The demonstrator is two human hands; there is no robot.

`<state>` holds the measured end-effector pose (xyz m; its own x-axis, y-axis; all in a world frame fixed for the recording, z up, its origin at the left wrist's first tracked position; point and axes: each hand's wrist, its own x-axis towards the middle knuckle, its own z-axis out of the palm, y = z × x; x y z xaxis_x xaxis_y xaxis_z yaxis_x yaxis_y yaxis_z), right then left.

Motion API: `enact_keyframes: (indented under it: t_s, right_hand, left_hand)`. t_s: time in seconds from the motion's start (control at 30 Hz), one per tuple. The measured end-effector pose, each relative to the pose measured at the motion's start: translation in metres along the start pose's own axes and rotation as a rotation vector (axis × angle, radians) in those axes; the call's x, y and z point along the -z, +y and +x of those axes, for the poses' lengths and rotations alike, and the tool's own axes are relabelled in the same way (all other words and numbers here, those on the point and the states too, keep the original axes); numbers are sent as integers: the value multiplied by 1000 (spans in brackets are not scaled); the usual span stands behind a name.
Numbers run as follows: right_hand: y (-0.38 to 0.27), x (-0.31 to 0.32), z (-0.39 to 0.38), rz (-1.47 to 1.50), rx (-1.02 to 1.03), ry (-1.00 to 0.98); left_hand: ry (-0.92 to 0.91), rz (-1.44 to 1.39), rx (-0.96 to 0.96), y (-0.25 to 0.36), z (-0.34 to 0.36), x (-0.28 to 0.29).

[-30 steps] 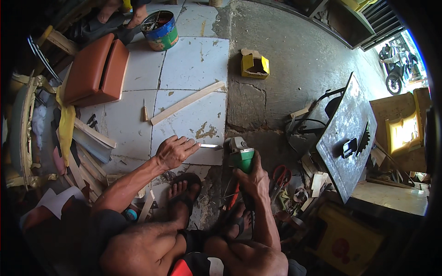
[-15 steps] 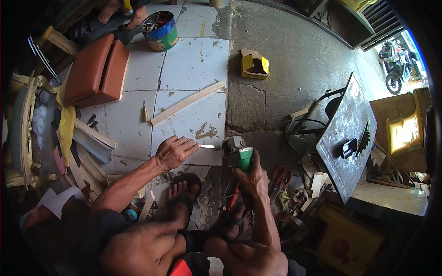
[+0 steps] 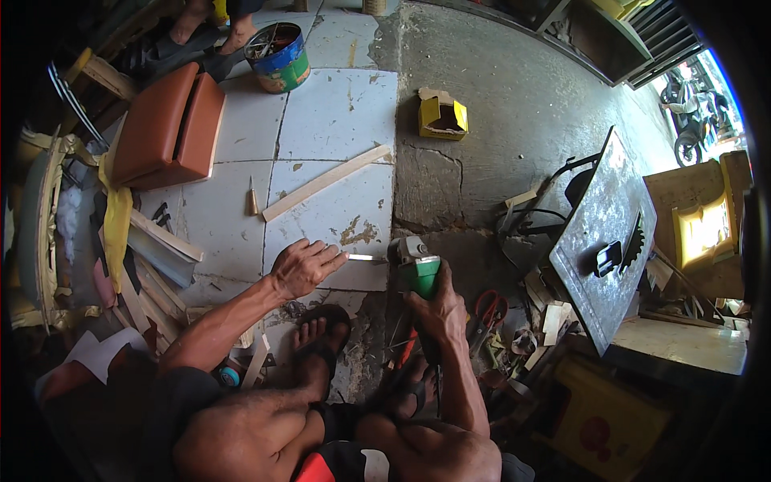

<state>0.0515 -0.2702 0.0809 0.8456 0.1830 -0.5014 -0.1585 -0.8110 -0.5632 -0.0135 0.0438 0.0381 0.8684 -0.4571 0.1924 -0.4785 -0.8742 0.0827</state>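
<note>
In my left hand (image 3: pixel 301 269) is a narrow, shiny metal blade (image 3: pixel 365 258), pinched between the fingers and pointing right; its handle, if any, is hidden. The blade's far end reaches the head of a green angle grinder (image 3: pixel 423 275); whether they touch I cannot tell. My right hand (image 3: pixel 442 309) grips the grinder's body, with its metal head pointing away from me and slightly left. Beyond my hands, a wooden batten (image 3: pixel 325 182) lies diagonally on the white tiles, beside a small pointed tool with a wooden handle (image 3: pixel 253 201).
A tilted metal saw table (image 3: pixel 590 297) stands right, red-handled scissors (image 3: pixel 490 309) near my right forearm. Wood offcuts (image 3: pixel 148 301) and a brown padded piece (image 3: pixel 157 132) lie left. Farther off: a bucket (image 3: pixel 285 72), yellow box (image 3: pixel 442 120), another person's feet (image 3: pixel 237 28) and motorbikes (image 3: pixel 687 120).
</note>
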Motion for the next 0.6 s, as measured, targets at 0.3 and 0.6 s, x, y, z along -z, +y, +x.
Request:
enact_keyframes:
  t_s: [0.3, 0.6]
  right_hand:
    - [3, -2, 6, 15, -8, -20]
    - [4, -2, 6, 13, -1, -6]
  left_hand:
    - [-29, -90, 35, -3, -4, -10]
    - [-419, -239, 173, -3, -9, -19]
